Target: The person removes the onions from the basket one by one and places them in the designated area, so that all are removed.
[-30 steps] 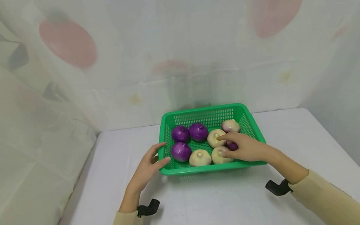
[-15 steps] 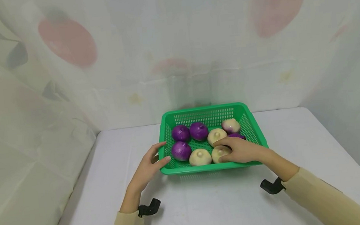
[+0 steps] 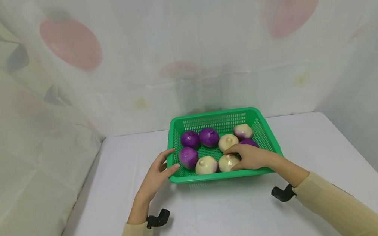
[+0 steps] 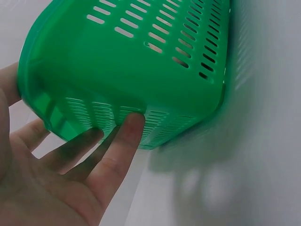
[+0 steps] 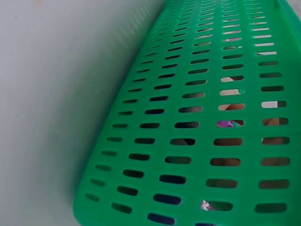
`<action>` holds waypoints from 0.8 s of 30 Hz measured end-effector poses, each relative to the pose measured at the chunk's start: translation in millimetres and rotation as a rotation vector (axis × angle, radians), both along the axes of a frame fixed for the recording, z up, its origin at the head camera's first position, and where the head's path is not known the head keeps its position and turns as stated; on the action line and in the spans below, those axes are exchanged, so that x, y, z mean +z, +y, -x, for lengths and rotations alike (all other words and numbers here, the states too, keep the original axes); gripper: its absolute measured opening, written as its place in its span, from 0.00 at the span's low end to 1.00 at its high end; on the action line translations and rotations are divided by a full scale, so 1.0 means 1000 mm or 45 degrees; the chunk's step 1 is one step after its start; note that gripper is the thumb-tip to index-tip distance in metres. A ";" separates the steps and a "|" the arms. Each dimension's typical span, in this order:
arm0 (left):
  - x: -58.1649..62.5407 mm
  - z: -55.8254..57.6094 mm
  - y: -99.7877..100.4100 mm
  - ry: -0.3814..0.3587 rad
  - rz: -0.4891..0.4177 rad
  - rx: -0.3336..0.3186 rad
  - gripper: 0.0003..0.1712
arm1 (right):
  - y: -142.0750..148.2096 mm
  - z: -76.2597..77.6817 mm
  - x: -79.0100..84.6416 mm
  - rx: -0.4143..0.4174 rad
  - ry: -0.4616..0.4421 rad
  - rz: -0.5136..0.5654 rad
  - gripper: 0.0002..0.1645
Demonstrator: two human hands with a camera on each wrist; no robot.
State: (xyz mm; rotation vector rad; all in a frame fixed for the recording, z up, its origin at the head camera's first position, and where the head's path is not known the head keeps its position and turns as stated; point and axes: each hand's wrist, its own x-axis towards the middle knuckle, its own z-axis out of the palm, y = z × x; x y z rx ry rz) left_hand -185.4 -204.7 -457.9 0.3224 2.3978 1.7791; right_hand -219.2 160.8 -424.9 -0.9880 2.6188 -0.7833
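In the head view, a green basket [image 3: 221, 176] holds several onions. My left hand [image 3: 153, 175] holds its left rim, with thumb and index finger over the edge; in the left wrist view other fingers [image 4: 115, 155] lie against the outside wall. Reaching over the front right, my right hand [image 3: 254, 156] grips a white onion [image 3: 227, 162] between fingers and thumb. Another white onion [image 3: 206, 165] sits just left of it, and a purple onion [image 3: 188, 157] beyond that. A purple onion [image 3: 249, 142] shows partly behind the right hand. The basket wall mostly hides this hand in the right wrist view.
Along the back of the basket are two purple onions [image 3: 190, 139], [image 3: 209, 137], a white onion [image 3: 228, 142] and a white-and-purple onion [image 3: 243, 131]. The basket stands on a white-covered table [image 3: 225, 219], near a patterned curtain [image 3: 183, 58] behind.
My right hand has moved left and down onto the front white onion. That onion, its white neighbour and the front purple one have shifted slightly left. My left hand stays at the rim.
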 end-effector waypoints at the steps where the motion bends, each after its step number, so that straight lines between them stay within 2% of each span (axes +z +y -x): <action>1: 0.000 0.000 0.000 -0.001 0.000 0.002 0.39 | 0.000 0.000 0.000 -0.003 -0.002 -0.003 0.33; 10: 0.000 -0.002 0.000 -0.001 -0.014 -0.004 0.39 | -0.001 0.003 -0.002 0.013 0.007 0.043 0.30; 24: -0.001 -0.002 0.001 -0.001 0.007 0.012 0.38 | 0.005 0.000 0.008 -0.069 -0.027 0.198 0.32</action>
